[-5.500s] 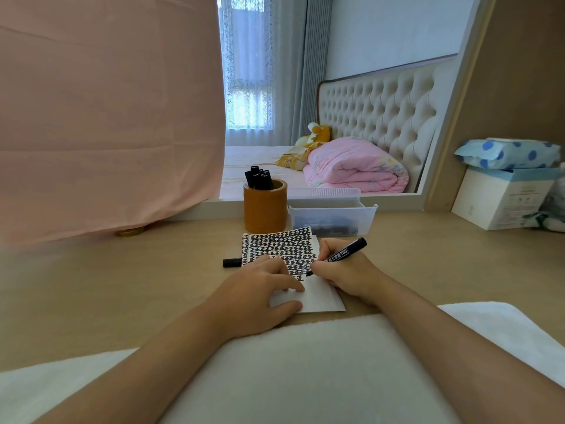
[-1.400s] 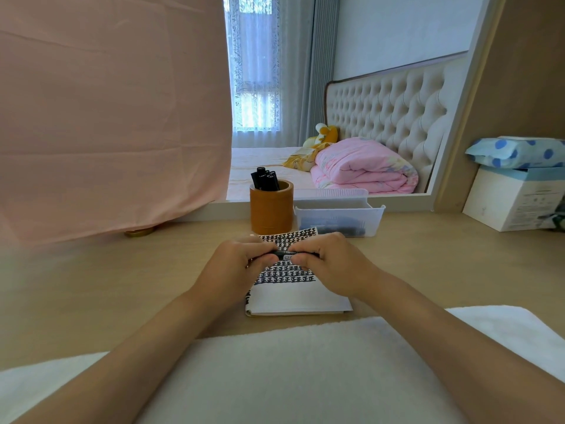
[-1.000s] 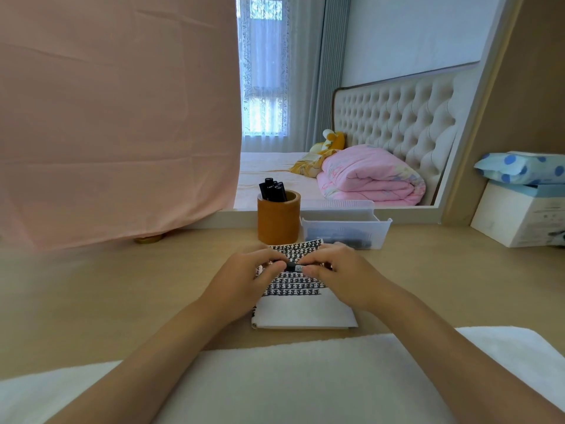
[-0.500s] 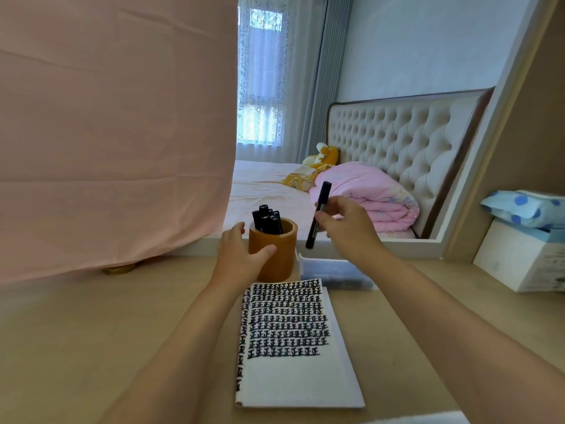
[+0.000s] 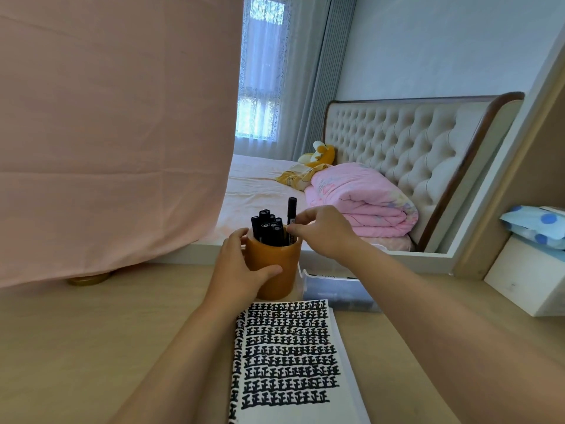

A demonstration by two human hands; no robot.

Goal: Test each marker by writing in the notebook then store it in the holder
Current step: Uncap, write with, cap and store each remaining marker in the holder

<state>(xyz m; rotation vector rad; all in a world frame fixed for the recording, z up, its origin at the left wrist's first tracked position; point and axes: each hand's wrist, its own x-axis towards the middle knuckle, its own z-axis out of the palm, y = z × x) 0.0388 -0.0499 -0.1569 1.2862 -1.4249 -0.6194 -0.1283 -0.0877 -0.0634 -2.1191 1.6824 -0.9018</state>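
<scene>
While my left hand [image 5: 235, 270] grips the round orange-brown holder [image 5: 275, 264], my right hand [image 5: 324, 231] pinches a slim black marker [image 5: 292, 209] at its rim. It may jam against the stored markers [image 5: 267, 228].

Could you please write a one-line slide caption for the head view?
Left hand grips the orange holder while the right hand holds a black marker upright in it, behind the notebook.

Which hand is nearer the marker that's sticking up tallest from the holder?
Right. The right hand pinches the tall marker just above the rim; the left hand grips the side of the orange holder below, not touching the marker.
</scene>
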